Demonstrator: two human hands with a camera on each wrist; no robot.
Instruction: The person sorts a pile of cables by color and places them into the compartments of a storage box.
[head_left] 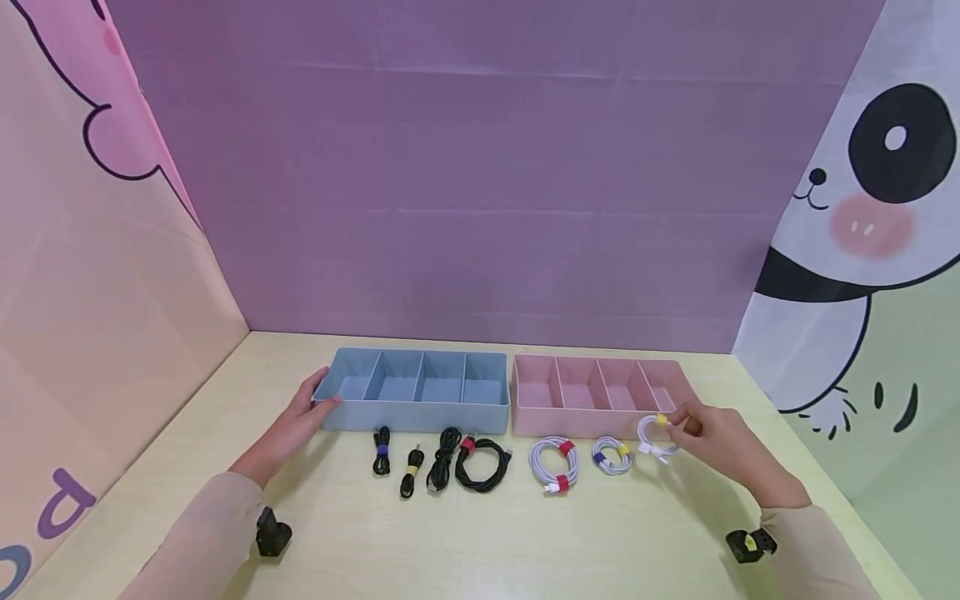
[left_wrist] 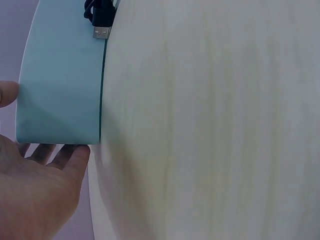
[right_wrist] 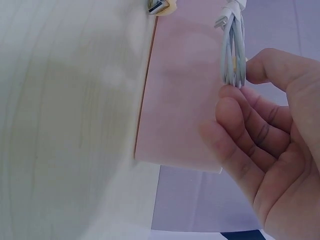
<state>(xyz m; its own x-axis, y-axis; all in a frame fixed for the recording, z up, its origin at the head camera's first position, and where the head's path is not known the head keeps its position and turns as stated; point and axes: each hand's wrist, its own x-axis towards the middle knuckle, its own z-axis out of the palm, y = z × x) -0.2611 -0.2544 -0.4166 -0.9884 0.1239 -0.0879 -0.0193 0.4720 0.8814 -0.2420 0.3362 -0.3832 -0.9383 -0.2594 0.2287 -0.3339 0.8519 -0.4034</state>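
My right hand [head_left: 723, 442] pinches a coiled white cable [head_left: 656, 435] with white and yellow ties between thumb and fingertips. In the right wrist view that cable [right_wrist: 233, 52] hangs over the front of the pink divided box [right_wrist: 180, 100]. My left hand [head_left: 296, 423] grips the left end of the blue divided box [head_left: 416, 417], its thumb at the front rim and the fingers along the end wall. The left wrist view has those fingers [left_wrist: 75, 157] against the box's end. Two white coiled cables, one with red ties [head_left: 553, 465] and one smaller [head_left: 612, 456], lie before the pink box.
Before the blue box lie several bundled black cables, among them a round coil with a red tie [head_left: 483, 465] and one with a yellow tie [head_left: 411, 472]. Both boxes have several compartments. A purple backdrop [head_left: 487, 183] rises behind the wooden table [head_left: 480, 550], with printed panels at both sides.
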